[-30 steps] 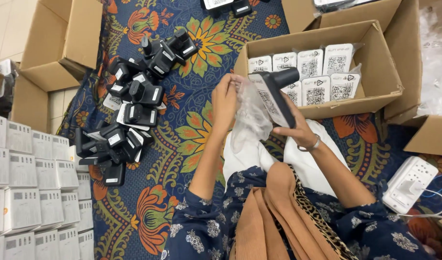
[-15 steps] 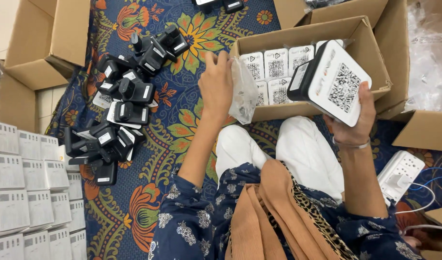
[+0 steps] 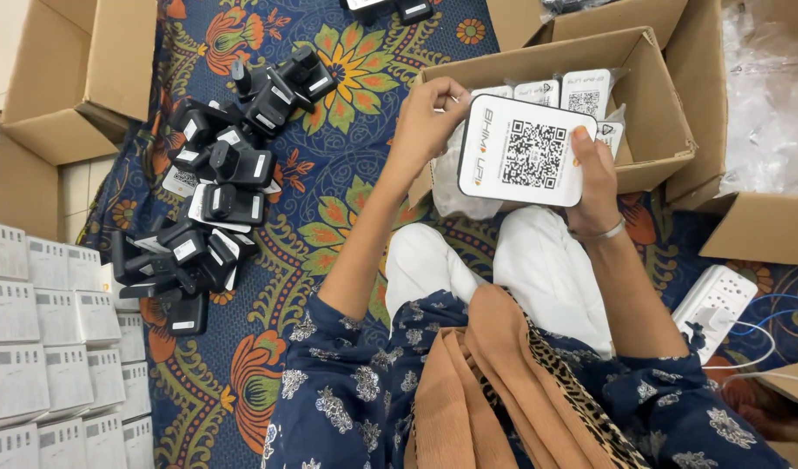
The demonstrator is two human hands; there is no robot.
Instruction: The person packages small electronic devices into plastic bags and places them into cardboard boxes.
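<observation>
Above the person's white-trousered knees, the right hand [image 3: 595, 178] grips the right edge of a white, rounded-corner rectangular plastic device with a square code pattern on its face [image 3: 525, 149], thumb laid on the front. The left hand [image 3: 429, 113] pinches the device's upper left corner, fingers curled close, and beneath it hangs a crumpled clear plastic bag [image 3: 451, 187] against the device's left side. The device is held flat toward the camera and covers much of the mouth of the open brown cardboard box [image 3: 655, 95] just behind it; a row of matching white devices [image 3: 581, 91] stands upright inside, partly hidden. To the left, on the blue floral patterned cloth [image 3: 347, 174], lies a loose heap of small black plastic units [image 3: 212, 187], well apart from both hands. Stacked small white cartons [image 3: 43, 347] fill the lower left corner. An empty open brown carton [image 3: 77, 69] sits top left. A white power strip [image 3: 714, 308] lies by the right knee.
</observation>
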